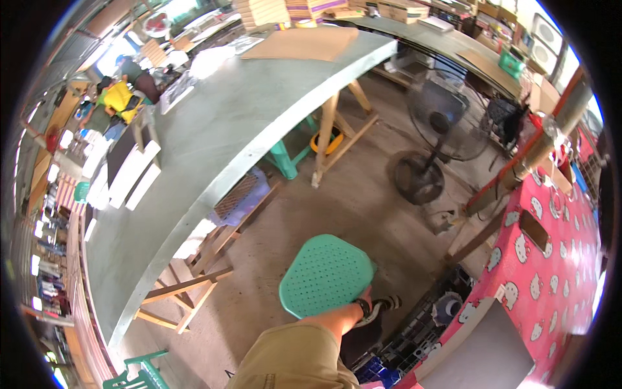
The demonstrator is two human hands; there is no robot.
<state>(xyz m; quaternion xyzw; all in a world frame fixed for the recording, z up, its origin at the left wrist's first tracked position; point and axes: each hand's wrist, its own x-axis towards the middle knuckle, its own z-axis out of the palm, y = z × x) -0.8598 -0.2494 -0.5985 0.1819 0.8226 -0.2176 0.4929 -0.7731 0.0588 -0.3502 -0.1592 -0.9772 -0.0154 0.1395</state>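
A green plastic stool [327, 275] with a perforated, rounded seat is in front of me, low over the concrete floor. My left arm reaches down from a khaki sleeve, with a dark band at the wrist. At the seat's right edge, my left hand [367, 297] is closed on the stool; most of its fingers are hidden. My right hand is out of view. Just beyond the wrist a dark shoe with light stripes [387, 303] shows on the floor.
A long grey worktable [214, 129] on wooden trestles curves along the left, with cardboard on it. A black pedestal fan [440, 123] stands ahead right. Black crates [447, 292] and a pink patterned cloth [544, 279] border the right. People work far left. A green chair [139, 373] is lower left.
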